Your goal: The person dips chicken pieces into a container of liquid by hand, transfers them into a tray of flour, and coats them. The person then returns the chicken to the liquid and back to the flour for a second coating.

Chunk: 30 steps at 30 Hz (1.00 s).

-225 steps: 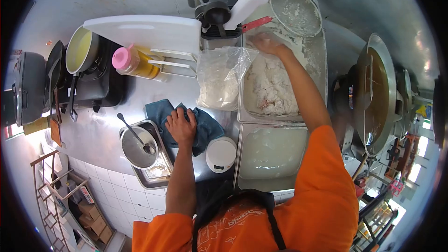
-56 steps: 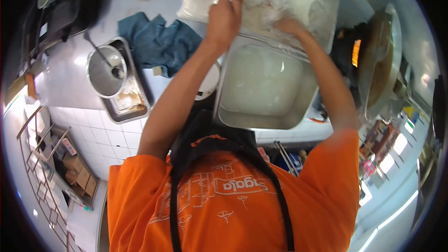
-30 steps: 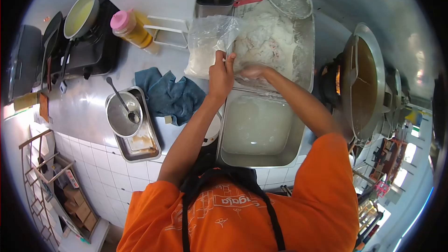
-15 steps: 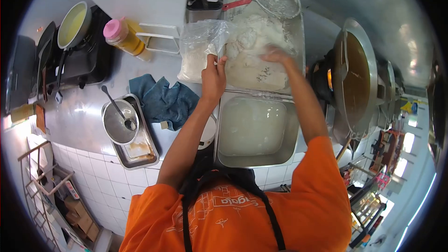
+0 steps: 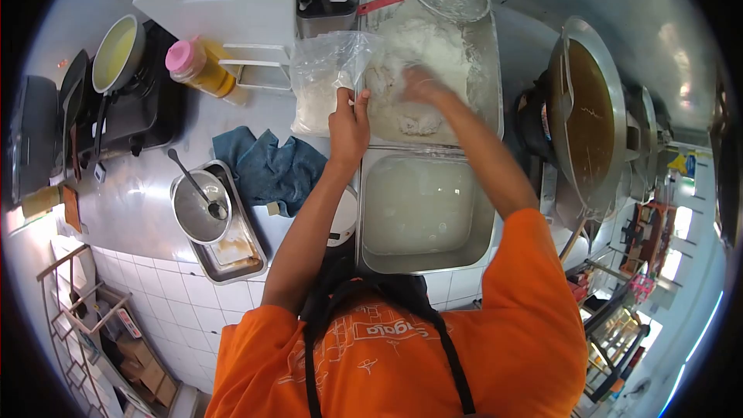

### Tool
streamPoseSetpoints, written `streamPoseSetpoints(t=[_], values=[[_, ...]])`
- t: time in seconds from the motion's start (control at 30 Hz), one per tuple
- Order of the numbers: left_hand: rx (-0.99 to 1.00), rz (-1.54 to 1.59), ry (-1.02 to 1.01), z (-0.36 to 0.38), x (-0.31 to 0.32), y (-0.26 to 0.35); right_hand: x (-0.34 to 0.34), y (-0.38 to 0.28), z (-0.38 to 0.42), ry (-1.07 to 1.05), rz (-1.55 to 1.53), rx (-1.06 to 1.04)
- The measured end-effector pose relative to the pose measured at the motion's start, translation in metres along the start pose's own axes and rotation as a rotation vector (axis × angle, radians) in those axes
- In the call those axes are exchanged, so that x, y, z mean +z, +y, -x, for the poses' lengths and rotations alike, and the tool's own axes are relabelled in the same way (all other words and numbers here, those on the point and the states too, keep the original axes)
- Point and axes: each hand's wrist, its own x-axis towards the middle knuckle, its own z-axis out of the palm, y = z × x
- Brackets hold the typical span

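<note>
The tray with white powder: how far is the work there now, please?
Looks done: the powder is spread inside the tray, and a lump near its front edge seems coated.
In hand: the right hand, blurred, is over the powder; the left hand is at the rim beside the plastic bag.
Left: the lump is not lifted out; I cannot tell how many others remain.

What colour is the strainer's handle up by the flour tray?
The strainer's handle is red, seen in the head view.
</note>
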Motion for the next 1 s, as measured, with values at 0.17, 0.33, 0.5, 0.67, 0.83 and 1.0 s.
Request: streamPoseSetpoints(t=[0.17, 0.33, 0.5, 0.67, 0.83, 1.0], values=[[0.025, -0.006, -0.011, -0.001, -0.007, -0.001, 0.001, 0.05, -0.025, -0.02, -0.052, -0.157], [-0.002, 0.039, 0.012, -0.004, -0.003, -0.002, -0.031, 0.119, -0.009, 0.065, -0.208, 0.092], [0.005, 0.044, 0.012, -0.002, 0.0, -0.004, 0.031, 0.053, 0.006, 0.039, -0.394, 0.132], [-0.014, 0.011, -0.01, -0.002, -0.002, -0.003, 0.02, -0.028, 0.029, -0.181, -0.014, 0.084], [-0.019, 0.029, 0.008, -0.002, -0.005, 0.0, -0.002, 0.035, 0.024, -0.095, -0.051, 0.073], [0.048, 0.017, 0.006, -0.001, 0.005, -0.004, 0.013, 0.089, -0.043, 0.294, -0.315, 0.29]])
